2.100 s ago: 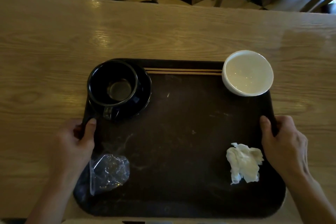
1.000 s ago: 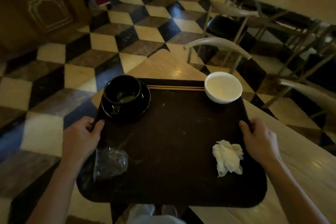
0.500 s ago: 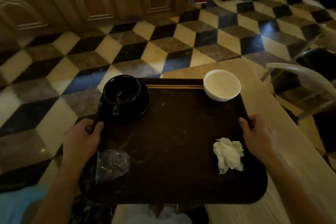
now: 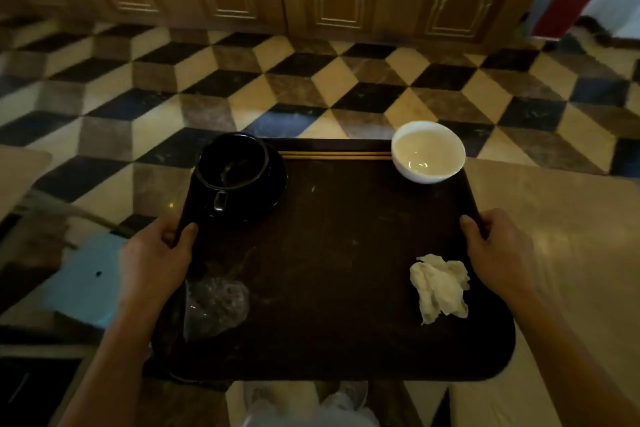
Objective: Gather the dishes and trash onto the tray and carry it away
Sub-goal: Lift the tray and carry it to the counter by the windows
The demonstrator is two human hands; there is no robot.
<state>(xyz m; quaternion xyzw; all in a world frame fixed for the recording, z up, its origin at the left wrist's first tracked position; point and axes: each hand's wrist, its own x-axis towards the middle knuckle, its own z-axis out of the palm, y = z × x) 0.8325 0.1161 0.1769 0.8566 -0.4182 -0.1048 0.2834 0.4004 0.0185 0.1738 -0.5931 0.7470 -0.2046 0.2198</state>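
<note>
you have the tray (image 4: 339,270) up in the air over the checkered floor (image 4: 311,87), with a pale tabletop (image 4: 554,218) just beside it on the right. your left hand (image 4: 156,260) has its grip closed on the left rim, thumb on top near the cup, and your right hand (image 4: 495,250) is closed on the right rim the same way, thumb over the edge. both grips sit about level with each other, a little nearer than the tray's middle.

everything looks gathered: the black cup (image 4: 232,166) sits on its black saucer (image 4: 263,187) at the far left corner, the white bowl (image 4: 428,151) at the far right corner, the chopsticks (image 4: 334,155) lie along the far rim between them, the crumpled napkin (image 4: 440,288) is near right just beside your right hand, and the clear plastic wrapper (image 4: 216,305) is near left by your left wrist.

so the step in hand seems to be the carry. the heavier pieces are all on the far edge, so keep that edge from dipping; press down with the thumbs and lift with the fingers underneath. walk smoothly, since the chopsticks could roll and the bowl rides right at the rim. the napkin and wrapper are light and may slide or blow off, so avoid quick turns. mind the tabletop corner on your right as you pass.
</note>
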